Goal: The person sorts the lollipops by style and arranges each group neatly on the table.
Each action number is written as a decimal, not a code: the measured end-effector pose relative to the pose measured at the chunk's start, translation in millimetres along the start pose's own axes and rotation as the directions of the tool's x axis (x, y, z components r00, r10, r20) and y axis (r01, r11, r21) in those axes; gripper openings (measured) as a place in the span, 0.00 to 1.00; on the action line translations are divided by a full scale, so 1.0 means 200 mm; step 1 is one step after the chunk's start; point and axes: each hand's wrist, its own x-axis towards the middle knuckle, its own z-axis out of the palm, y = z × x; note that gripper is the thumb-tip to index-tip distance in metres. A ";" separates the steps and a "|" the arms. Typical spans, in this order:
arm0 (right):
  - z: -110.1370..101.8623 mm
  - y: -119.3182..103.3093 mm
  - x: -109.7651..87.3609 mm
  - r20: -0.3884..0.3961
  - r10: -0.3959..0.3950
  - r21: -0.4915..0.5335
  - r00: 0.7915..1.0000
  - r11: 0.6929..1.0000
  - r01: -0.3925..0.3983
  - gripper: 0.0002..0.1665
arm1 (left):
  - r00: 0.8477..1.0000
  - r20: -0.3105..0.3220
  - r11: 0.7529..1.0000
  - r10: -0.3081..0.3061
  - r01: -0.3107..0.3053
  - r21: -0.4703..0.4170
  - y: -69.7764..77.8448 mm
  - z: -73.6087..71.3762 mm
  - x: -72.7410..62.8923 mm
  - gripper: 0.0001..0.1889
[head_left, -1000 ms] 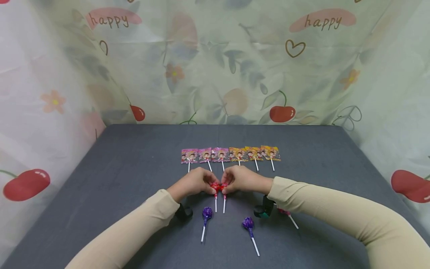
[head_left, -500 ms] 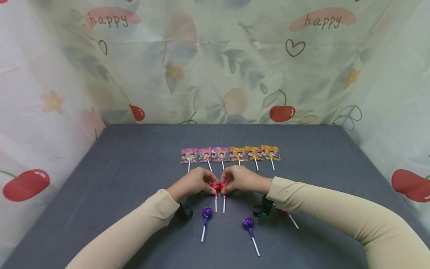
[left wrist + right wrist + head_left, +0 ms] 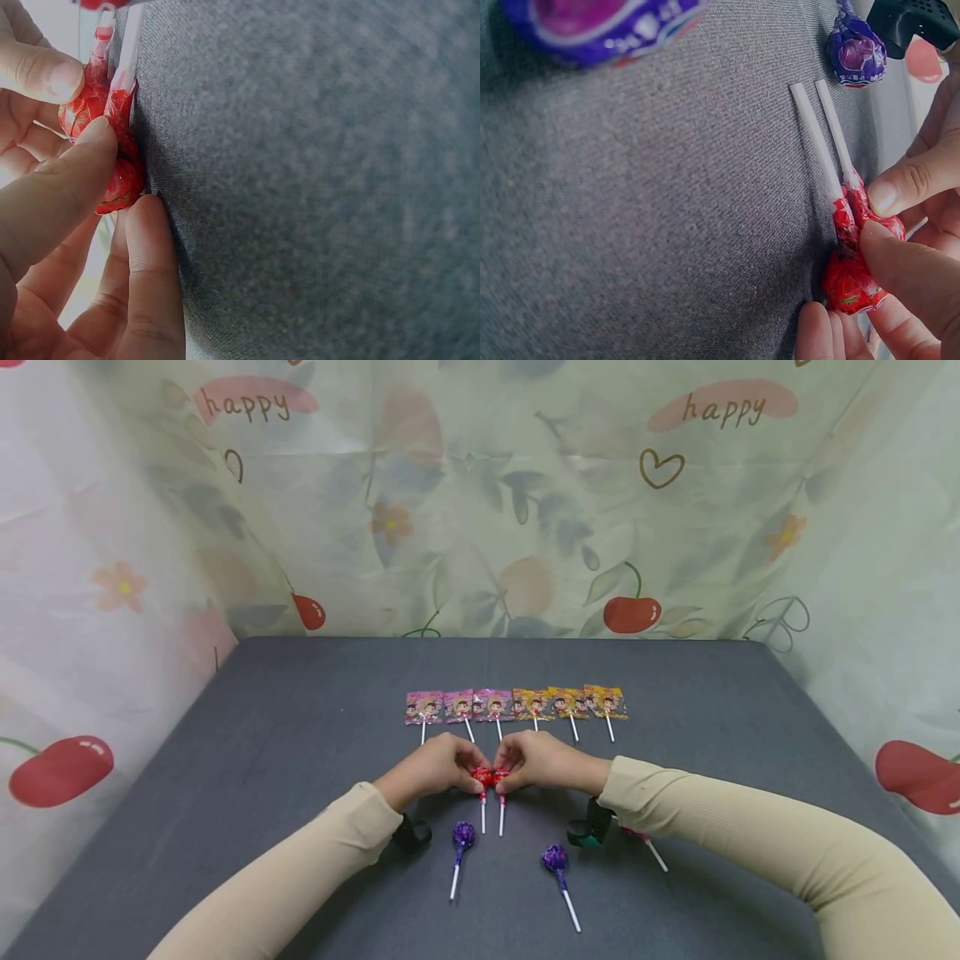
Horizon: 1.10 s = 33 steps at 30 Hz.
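Note:
Two red-wrapped lollipops lie side by side on the dark table, heads touching or nearly so, white sticks pointing toward the person. My left hand [image 3: 441,767] pinches the left red lollipop [image 3: 124,184] by its head between thumb and fingers. The right red lollipop [image 3: 851,281] is pinched the same way by my right hand [image 3: 543,760]. Fingers partly cover both heads in the head view. Nearer the person lie two purple lollipops, one on the left [image 3: 463,836] and one on the right [image 3: 555,858], apart from the hands.
Behind the hands runs a row of flat-packaged lollipops: pink packets [image 3: 493,704] on the left, orange packets [image 3: 568,702] on the right. Under the right sleeve [image 3: 697,789] a pinkish-red lollipop [image 3: 636,833] is partly hidden. A patterned curtain [image 3: 480,510] borders the grey table [image 3: 315,693].

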 end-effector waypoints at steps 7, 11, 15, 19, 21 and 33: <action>0.00 0.01 0.00 0.000 0.001 0.014 1.000 1.000 -0.001 0.13 | 1.000 -0.002 1.000 0.006 -0.006 -0.005 0.00 0.00 0.00 0.09; 0.00 0.00 0.00 -0.003 0.005 0.020 1.000 1.000 -0.005 0.14 | 1.000 -0.003 1.000 0.010 -0.010 -0.002 0.00 0.00 0.00 0.09; -0.02 0.00 -0.02 -0.024 0.010 0.030 1.000 1.000 -0.009 0.16 | 1.000 0.003 1.000 0.007 -0.007 0.000 0.00 0.00 0.00 0.09; -0.04 0.00 -0.08 -0.061 -0.002 0.070 0.998 0.998 0.006 0.20 | 1.000 0.006 1.000 0.004 -0.003 -0.007 0.00 0.00 0.00 0.10; -0.06 0.00 -0.13 -0.059 -0.030 0.096 0.998 0.995 0.035 0.22 | 1.000 0.006 1.000 0.001 -0.001 -0.013 0.01 0.00 0.00 0.10; -0.04 0.04 -0.44 0.136 -0.128 0.166 0.982 0.981 0.104 0.30 | 1.000 0.003 1.000 0.022 -0.022 -0.015 0.01 0.00 -0.01 0.11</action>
